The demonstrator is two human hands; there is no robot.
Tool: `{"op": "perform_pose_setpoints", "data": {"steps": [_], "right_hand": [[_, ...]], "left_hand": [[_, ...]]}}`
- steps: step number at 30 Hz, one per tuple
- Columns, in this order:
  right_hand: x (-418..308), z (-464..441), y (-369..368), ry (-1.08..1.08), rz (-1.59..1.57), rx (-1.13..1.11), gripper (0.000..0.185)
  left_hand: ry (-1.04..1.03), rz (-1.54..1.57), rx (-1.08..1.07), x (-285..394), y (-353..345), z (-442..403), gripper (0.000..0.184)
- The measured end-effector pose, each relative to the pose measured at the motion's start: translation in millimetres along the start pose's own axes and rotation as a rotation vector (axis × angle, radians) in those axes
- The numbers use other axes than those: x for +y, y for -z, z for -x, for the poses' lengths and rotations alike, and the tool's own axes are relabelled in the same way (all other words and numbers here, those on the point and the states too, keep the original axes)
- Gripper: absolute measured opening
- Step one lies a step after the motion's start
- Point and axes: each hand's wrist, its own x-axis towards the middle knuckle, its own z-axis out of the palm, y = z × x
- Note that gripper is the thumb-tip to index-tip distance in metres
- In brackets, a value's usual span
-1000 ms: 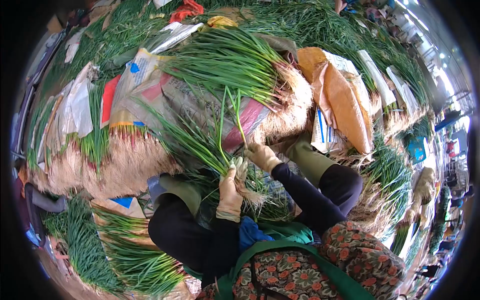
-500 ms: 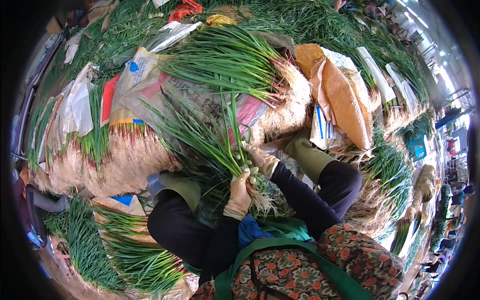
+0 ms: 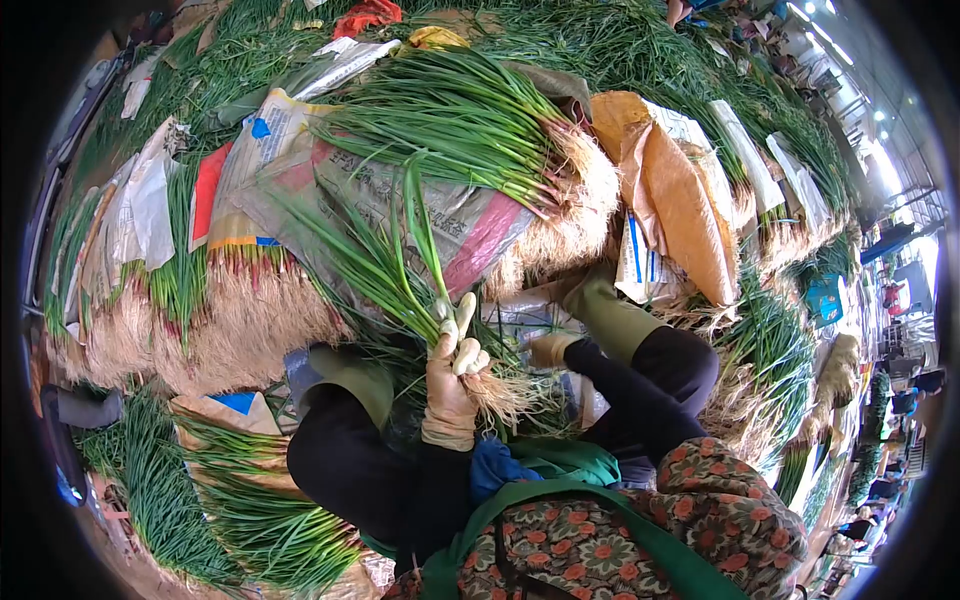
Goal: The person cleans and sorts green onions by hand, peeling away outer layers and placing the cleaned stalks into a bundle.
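My left hand (image 3: 453,375), in a pale glove, is wrapped round a bunch of green onions (image 3: 395,285). Their leaves point up and left, and their stringy roots hang out below my fingers. To the right, at the edge of some loose greens between my knees, my right hand (image 3: 550,350) is low and apart from the bunch; its fingertips are hard to make out. Beyond my hands, a large pile of green onions (image 3: 450,125) lies on a grey sack (image 3: 400,215) with a pink stripe, roots towards the right.
An orange-brown sack (image 3: 680,200) lies over more onions at the right. Root ends of stacked onions (image 3: 255,320) line the left side. Another bundle (image 3: 270,510) lies at lower left. A blue-green container (image 3: 825,300) stands at far right, with people (image 3: 905,400) beyond it.
My right hand has let go of the bunch and moved right and down. My left hand, still round the onions, has shifted left, and its fingers show more fully.
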Motion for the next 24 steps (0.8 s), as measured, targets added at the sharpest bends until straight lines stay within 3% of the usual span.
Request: {"op": "perform_pose_setpoints", "data": {"steps": [1,2,3,4,5,6,8,9,12,14,15,16,18,20,21,24], "right_hand": [[11.6,-10.4,22.3,-0.099,-0.035,0.222,0.034],[25.1,-21.9,51.2,-0.2,-0.068,0.447,0.036],[25.9,-20.3,90.6,-0.312,0.125,0.598,0.034],[-6.8,-3.6,155.2,-0.501,-0.236,0.761,0.033],[28.9,-27.1,151.3,-0.38,-0.246,1.086,0.028],[52.2,-44.9,148.0,-0.365,-0.151,1.197,0.026],[117.4,-93.9,117.1,-0.501,-0.367,0.9,0.031],[41.9,-45.5,161.8,-0.674,-0.185,0.525,0.035],[-14.0,-33.2,132.5,-0.451,-0.381,0.429,0.041],[-45.8,-14.4,76.3,-0.068,-0.311,0.481,0.037],[-94.5,16.4,90.4,-0.059,-0.368,0.386,0.034],[-87.8,21.6,62.0,0.102,-0.321,0.273,0.033],[-82.4,22.6,49.2,0.224,-0.398,0.057,0.034],[-67.8,17.3,64.4,0.108,-0.558,0.303,0.029],[-27.9,-17.9,38.7,0.388,0.007,0.774,0.027],[-61.2,-22.9,95.4,-0.125,-1.374,0.293,0.026]], "left_hand": [[0.083,0.049,0.057,-3.5,19.1,-3.7,0.035],[0.16,0.106,0.09,-6.8,29.5,-3.0,0.034],[0.236,0.166,0.128,-10.0,39.7,-2.3,0.033],[0.241,0.205,0.22,-15.3,50.7,-1.1,0.032],[0.273,0.165,0.221,-18.9,58.9,0.3,0.03],[0.303,0.124,0.22,-21.0,65.4,0.9,0.029],[0.308,-0.012,0.278,-19.6,60.5,-2.2,0.027],[0.283,-0.104,0.34,-17.5,48.5,-3.2,0.026],[0.149,-0.22,0.441,-21.9,40.9,-12.4,0.026],[0.108,-0.302,0.478,-23.0,46.0,-12.9,0.026],[0.129,-0.317,0.477,-27.3,70.9,-15.2,0.025],[0.098,-0.354,0.503,-31.0,68.4,-17.2,0.023],[0.096,-0.388,0.502,-36.1,77.1,-15.1,0.021],[0.109,-0.347,0.51,-40.3,80.8,-9.8,0.019],[0.125,-0.404,0.489,-41.7,80.7,-8.1,0.018],[0.152,-0.486,0.519,-51.0,78.0,-3.5,0.016]]}}
